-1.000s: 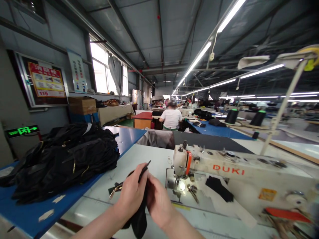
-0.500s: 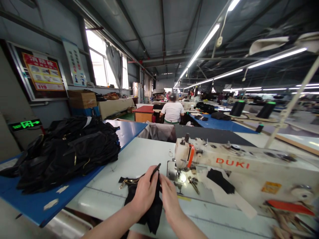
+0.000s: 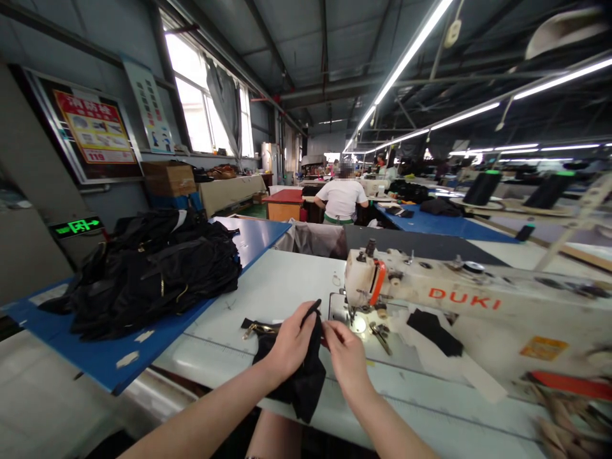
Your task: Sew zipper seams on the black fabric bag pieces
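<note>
My left hand [image 3: 291,341] and my right hand [image 3: 348,357] both grip a black fabric piece [image 3: 305,382] at the front of the pale sewing table [image 3: 268,287]. The cloth hangs down between my hands over the table's front edge. A narrow black strip sticks up from my left fingers. A brass-coloured metal fitting [image 3: 255,328] on the piece lies on the table just left of my left hand. The needle area [image 3: 358,322] of the white DUKI sewing machine [image 3: 459,296] is lit, just beyond my right hand.
A heap of black bags [image 3: 153,271] lies on a blue table [image 3: 109,357] at the left. Black cloth scraps [image 3: 435,330] lie on the machine bed. A person in a white shirt [image 3: 342,199] sits at a bench further back. Thread cones [image 3: 482,187] stand at the right.
The view has tilted down and shifted. My hands with the black piece have moved forward, closer to the machine's needle, and the cloth hangs lower over the table edge.
</note>
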The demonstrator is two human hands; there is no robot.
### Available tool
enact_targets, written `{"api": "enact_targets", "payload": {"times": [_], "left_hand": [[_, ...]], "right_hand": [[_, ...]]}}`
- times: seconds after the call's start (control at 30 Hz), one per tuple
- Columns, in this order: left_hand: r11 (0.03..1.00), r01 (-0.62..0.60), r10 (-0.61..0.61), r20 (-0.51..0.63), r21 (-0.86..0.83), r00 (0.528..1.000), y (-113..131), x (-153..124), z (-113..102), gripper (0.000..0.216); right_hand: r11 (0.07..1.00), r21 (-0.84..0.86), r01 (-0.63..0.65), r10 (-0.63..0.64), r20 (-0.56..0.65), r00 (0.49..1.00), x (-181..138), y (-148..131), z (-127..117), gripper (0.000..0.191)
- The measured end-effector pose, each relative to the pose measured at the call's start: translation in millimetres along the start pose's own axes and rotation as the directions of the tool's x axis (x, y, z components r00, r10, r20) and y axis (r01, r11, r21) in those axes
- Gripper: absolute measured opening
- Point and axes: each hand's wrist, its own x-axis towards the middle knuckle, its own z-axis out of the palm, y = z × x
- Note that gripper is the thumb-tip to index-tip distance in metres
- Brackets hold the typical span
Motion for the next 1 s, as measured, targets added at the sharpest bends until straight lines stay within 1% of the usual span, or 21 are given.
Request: {"api": "enact_targets", "payload": {"times": [0.1,0.2,0.27,0.33,0.4,0.47,0.57,0.67,0.77,0.83,1.0], "left_hand": [[0.998,-0.012,0.012,-0.009,0.059,1.000,2,-3,0,0.029],[0.989,-0.010,0.022,-0.085,0.147,0.996,1,-4,0,0.025],[0.987,-0.018,0.037,-0.115,0.158,0.993,0,-4,-1,0.022],[0.989,-0.033,0.050,-0.110,0.146,0.993,-1,-2,-3,0.019],[0.987,-0.048,0.064,-0.097,0.155,0.993,-3,-1,-5,0.014],[0.978,-0.085,0.103,-0.086,0.190,0.991,-5,0,-7,0.013],[0.958,-0.153,0.167,-0.039,0.241,0.985,-8,0,-9,0.021],[0.943,-0.201,0.194,0.052,0.264,0.980,-9,-2,-10,0.030],[0.918,-0.296,0.275,0.114,0.263,0.955,-7,-1,-12,0.037],[0.907,-0.330,0.305,0.133,0.263,0.943,-3,1,-14,0.033],[0.872,-0.366,0.323,0.178,0.324,0.929,4,4,-18,0.022]], "right_hand": [[0.999,-0.029,0.027,-0.028,-0.024,0.999,-3,-4,1,0.031],[0.998,-0.050,0.045,-0.047,-0.039,0.998,-6,-5,3,0.031],[0.997,-0.061,0.051,-0.053,-0.036,0.998,-6,-3,4,0.029],[0.996,-0.071,0.051,-0.054,-0.029,0.998,-5,0,4,0.028],[0.996,-0.083,0.043,-0.047,-0.036,0.998,-4,4,3,0.028],[0.995,-0.098,0.036,-0.041,-0.047,0.998,-3,7,3,0.027],[0.992,-0.116,0.041,-0.046,-0.041,0.998,-2,10,2,0.028],[0.989,-0.137,0.048,-0.055,-0.050,0.997,-2,12,3,0.028],[0.984,-0.169,0.065,-0.077,-0.070,0.995,-1,14,4,0.029],[0.980,-0.187,0.073,-0.087,-0.063,0.994,0,15,4,0.030],[0.972,-0.219,0.080,-0.095,-0.059,0.994,-2,14,3,0.031]]}}
